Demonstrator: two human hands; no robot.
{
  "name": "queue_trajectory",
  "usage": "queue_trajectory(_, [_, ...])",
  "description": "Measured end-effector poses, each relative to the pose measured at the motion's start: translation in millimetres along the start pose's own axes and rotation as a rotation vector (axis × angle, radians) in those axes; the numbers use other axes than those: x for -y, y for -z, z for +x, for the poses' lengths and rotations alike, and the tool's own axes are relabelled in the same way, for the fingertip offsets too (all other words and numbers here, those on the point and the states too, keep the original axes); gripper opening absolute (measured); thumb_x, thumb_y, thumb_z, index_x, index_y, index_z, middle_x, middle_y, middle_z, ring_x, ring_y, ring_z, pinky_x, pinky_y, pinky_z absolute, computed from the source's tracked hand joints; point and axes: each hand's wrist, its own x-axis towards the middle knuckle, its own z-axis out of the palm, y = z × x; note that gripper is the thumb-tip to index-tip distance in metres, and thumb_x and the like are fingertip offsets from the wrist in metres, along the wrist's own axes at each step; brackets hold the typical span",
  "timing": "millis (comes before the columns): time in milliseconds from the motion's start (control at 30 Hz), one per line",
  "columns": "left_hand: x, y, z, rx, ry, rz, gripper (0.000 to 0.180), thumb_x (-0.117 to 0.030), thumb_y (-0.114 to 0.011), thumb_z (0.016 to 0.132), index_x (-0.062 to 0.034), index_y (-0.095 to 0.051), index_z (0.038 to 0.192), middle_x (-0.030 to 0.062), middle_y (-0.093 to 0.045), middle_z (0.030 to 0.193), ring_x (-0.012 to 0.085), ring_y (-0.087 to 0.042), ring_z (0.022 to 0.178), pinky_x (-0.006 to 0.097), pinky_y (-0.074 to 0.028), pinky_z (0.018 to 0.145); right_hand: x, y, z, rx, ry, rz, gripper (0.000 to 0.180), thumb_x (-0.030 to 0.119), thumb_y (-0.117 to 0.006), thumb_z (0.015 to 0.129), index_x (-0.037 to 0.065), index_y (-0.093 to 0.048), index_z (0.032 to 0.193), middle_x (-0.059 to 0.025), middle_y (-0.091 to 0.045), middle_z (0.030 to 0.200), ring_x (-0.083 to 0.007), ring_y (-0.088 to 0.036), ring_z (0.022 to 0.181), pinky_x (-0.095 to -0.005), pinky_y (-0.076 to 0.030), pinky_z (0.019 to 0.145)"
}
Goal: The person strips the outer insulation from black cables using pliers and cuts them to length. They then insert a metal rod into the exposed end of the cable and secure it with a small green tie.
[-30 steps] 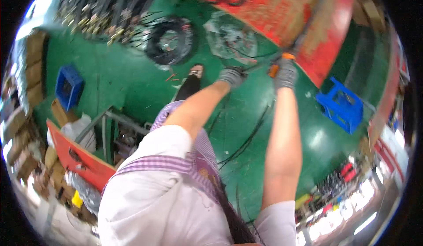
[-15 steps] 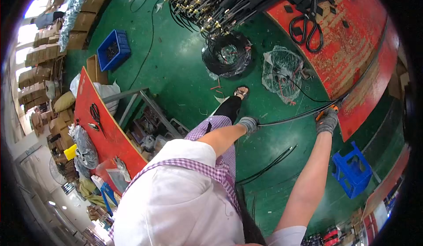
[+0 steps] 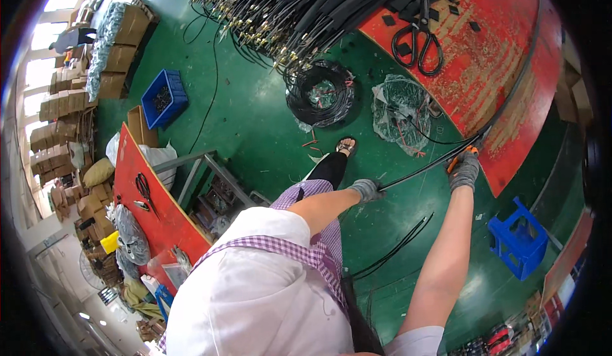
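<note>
My left hand [image 3: 365,191], in a grey glove, is closed around one end of a bundle of black cables [image 3: 417,172]. The bundle runs off to the right, over the corner of a red worktable [image 3: 503,158] and along its far right side. My gloved right hand [image 3: 464,171] is closed just below the bundle, beside that corner. An orange object [image 3: 454,163] shows in its fingers, perhaps a tool handle; its kind I cannot make out. Large black-handled scissors [image 3: 417,43] lie on the same table.
Finished-looking black cables [image 3: 306,18] with brass ends pile up at the top. On the green floor are a cable coil [image 3: 299,97], clear plastic wrap [image 3: 395,123], a blue crate [image 3: 150,110], loose cable lengths [image 3: 401,244] and a blue stool [image 3: 519,241]. Another red table [image 3: 172,222] stands left.
The whole view has shifted slightly. My hands are a little closer together along the cables, and the right hand has moved slightly left. Both keep their grip.
</note>
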Motion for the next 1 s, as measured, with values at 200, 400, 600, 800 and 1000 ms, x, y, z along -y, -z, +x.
queue_trajectory(200, [33.4, -18.1, -32.5, 0.102, 0.173, -0.148, 0.032, -0.04, -0.047, 0.072, -0.0113, -0.058, 0.082, 0.0095, -0.057, 0.072, 0.0285, -0.053, 0.064, 0.036, -0.041, 0.057, -14.9, 13.8, 9.9, 0.08, 0.075, 0.17, 0.01, 0.019, -0.049, 0.07, 0.009, -0.046, 0.072, -0.0075, -0.044, 0.062, -0.0218, -0.046, 0.052, -0.0358, -0.04, 0.043])
queue_trajectory(400, [-1.1, -27.5, 20.4, -0.227, -0.107, -0.091, 0.028, -0.031, -0.05, 0.076, -0.0049, -0.055, 0.085, 0.0047, -0.05, 0.057, 0.0158, -0.045, 0.048, 0.031, -0.037, 0.045, -9.0, 7.1, 1.1, 0.112, 0.176, -0.041, 0.022, 0.03, -0.05, 0.072, 0.008, -0.05, 0.073, -0.008, -0.049, 0.063, -0.019, -0.05, 0.051, -0.0337, -0.042, 0.045])
queue_trajectory(600, [-17.7, -20.3, 3.5, 0.02, 0.029, -0.171, 0.035, -0.031, -0.053, 0.073, -0.0016, -0.052, 0.092, 0.0066, -0.054, 0.065, 0.0169, -0.046, 0.053, 0.028, -0.038, 0.048, -7.8, 13.2, 7.4, 0.008, 0.011, 0.057, 0.017, 0.022, -0.05, 0.071, 0.005, -0.047, 0.067, -0.008, -0.047, 0.056, -0.0198, -0.049, 0.042, -0.0332, -0.041, 0.038])
queue_trajectory(800, [66.5, -68.2, -11.1, 0.035, 0.023, 0.058, 0.034, -0.036, -0.04, 0.078, -0.0098, -0.052, 0.096, 0.0137, -0.056, 0.089, 0.0267, -0.054, 0.076, 0.036, -0.042, 0.063, -15.9, 11.2, 13.1, -0.011, 0.064, -0.061, 0.02, 0.023, -0.048, 0.069, 0.003, -0.051, 0.068, -0.0089, -0.05, 0.058, -0.0191, -0.051, 0.046, -0.0315, -0.042, 0.042])
queue_trajectory(1000, [128.2, -97.5, 3.0, -0.005, -0.093, 0.192, 0.045, -0.044, -0.031, 0.079, -0.0063, -0.052, 0.092, 0.0168, -0.056, 0.077, 0.0319, -0.053, 0.073, 0.038, -0.041, 0.063, -26.9, 16.2, 36.4, -0.083, 0.142, -0.277, 0.027, 0.026, -0.048, 0.067, 0.0, -0.054, 0.07, -0.0116, -0.053, 0.064, -0.0213, -0.052, 0.059, -0.0329, -0.041, 0.055])
